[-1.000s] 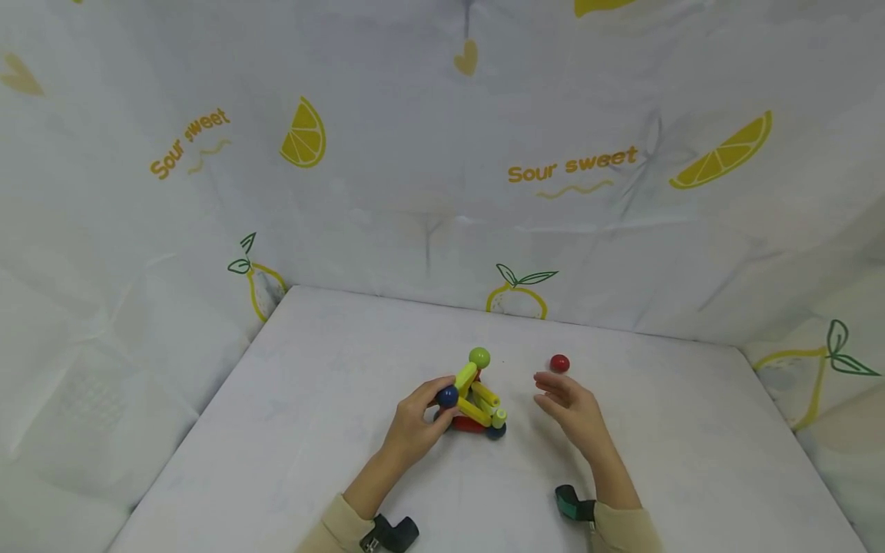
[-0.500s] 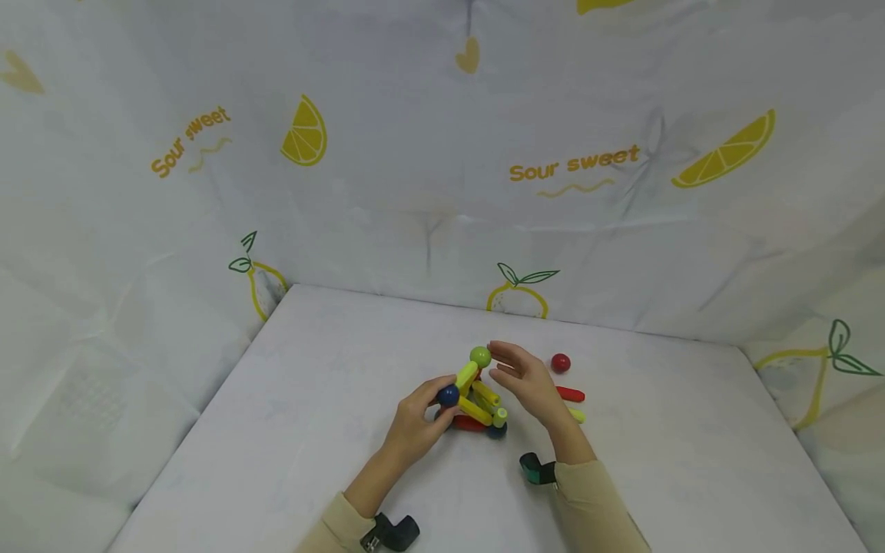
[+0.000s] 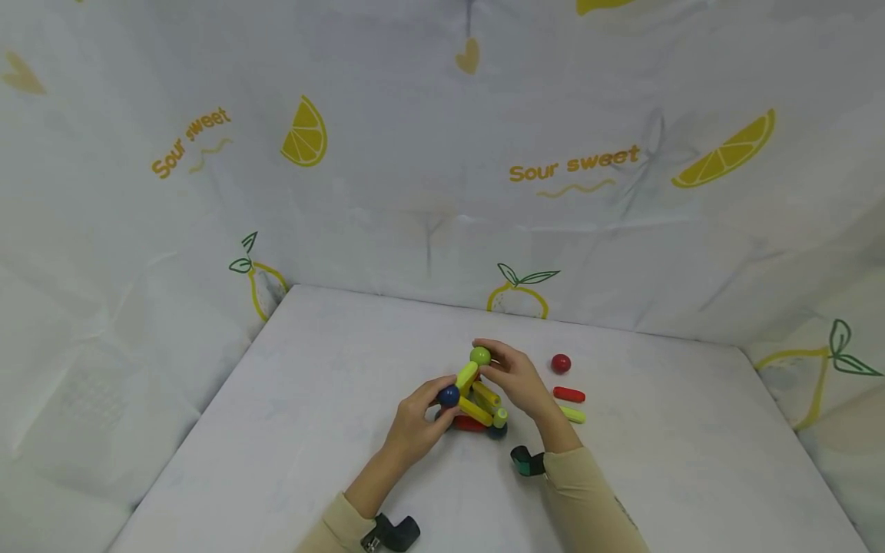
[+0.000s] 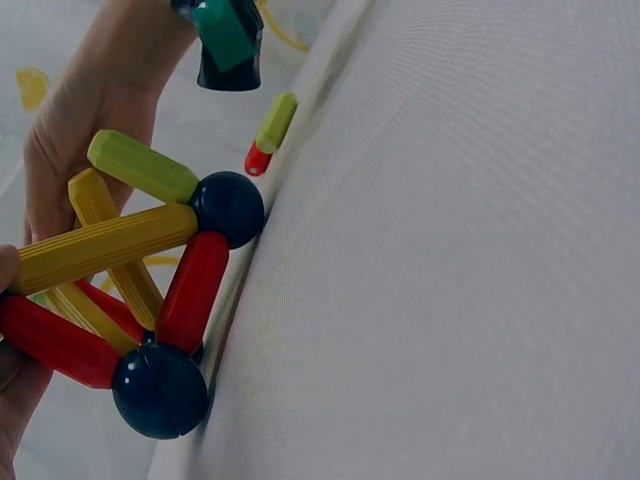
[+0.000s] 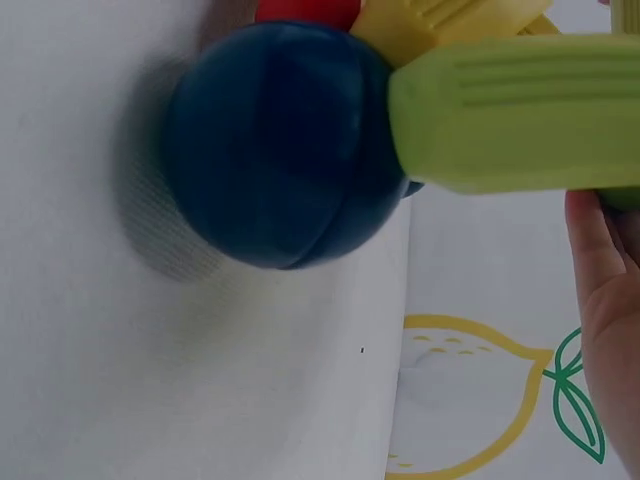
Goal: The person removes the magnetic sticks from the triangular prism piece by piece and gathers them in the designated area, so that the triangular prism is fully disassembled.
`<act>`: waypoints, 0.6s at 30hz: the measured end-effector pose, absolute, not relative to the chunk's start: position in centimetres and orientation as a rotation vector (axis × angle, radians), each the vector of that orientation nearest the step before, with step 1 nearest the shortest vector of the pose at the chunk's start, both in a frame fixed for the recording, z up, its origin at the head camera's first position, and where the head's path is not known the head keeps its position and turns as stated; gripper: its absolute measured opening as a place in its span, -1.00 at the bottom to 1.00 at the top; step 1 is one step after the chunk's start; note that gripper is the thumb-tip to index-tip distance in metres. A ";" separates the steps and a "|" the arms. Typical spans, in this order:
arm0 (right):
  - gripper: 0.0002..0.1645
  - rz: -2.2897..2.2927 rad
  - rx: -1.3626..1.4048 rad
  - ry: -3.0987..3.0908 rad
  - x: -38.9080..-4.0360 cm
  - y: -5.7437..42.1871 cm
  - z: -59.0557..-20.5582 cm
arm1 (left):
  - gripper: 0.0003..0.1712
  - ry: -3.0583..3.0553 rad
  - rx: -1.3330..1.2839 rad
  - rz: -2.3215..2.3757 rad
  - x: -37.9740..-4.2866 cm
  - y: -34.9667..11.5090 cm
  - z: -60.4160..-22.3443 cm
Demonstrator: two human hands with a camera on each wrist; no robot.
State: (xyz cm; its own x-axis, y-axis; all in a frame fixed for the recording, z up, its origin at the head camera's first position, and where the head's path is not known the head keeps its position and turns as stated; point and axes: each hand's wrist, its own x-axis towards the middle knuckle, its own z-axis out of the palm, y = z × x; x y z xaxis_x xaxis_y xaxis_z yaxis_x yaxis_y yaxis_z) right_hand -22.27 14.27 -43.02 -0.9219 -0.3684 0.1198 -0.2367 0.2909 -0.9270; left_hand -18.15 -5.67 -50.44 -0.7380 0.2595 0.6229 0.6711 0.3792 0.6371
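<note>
A model of coloured rods joined by balls stands mid-table. My left hand (image 3: 413,421) grips its blue ball (image 3: 448,396) at the left corner between thumb and fingers. On the far side my right hand (image 3: 517,376) pinches the light green ball (image 3: 480,355) at the top. Red rods (image 4: 193,292) and dark blue balls (image 4: 160,390) form the base in the left wrist view, with yellow rods (image 4: 108,246) above them. One light green rod (image 5: 520,115) sticks out from a dark blue ball (image 5: 285,145) with its far end free of any ball.
To the right on the white table (image 3: 332,346) lie a loose red ball (image 3: 561,363), a red rod (image 3: 569,394) and a light green rod (image 3: 573,415). A white curtain (image 3: 387,169) printed with lemons hangs behind and at the sides.
My right hand has moved left from beside the loose pieces and now pinches the light green ball. The loose red and green rods have come into sight. The left hand keeps its grip.
</note>
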 end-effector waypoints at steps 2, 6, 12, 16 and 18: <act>-0.50 -1.730 -0.553 2.433 -22.3 14.2 -43.1 | -0.43 -2.220 -0.805 -1.322 -18.2 -5.7 -50.5; -0.53 -1.767 -0.511 2.448 -22.3 14.2 -43.3 | -0.43 -2.214 -0.809 -1.327 -18.2 -5.7 -50.5; -0.54 -1.769 -0.460 2.475 -22.3 14.2 -43.5 | -0.43 -2.215 -0.809 -1.330 -18.1 -5.7 -50.5; -0.53 -1.769 -0.472 2.461 -22.8 14.3 -44.2 | -0.43 -2.217 -0.804 -1.316 -18.1 -5.7 -50.5; -0.51 -1.784 -0.466 2.433 -23.3 14.5 -45.0 | -0.43 -2.222 -0.800 -1.311 -18.1 -5.7 -50.4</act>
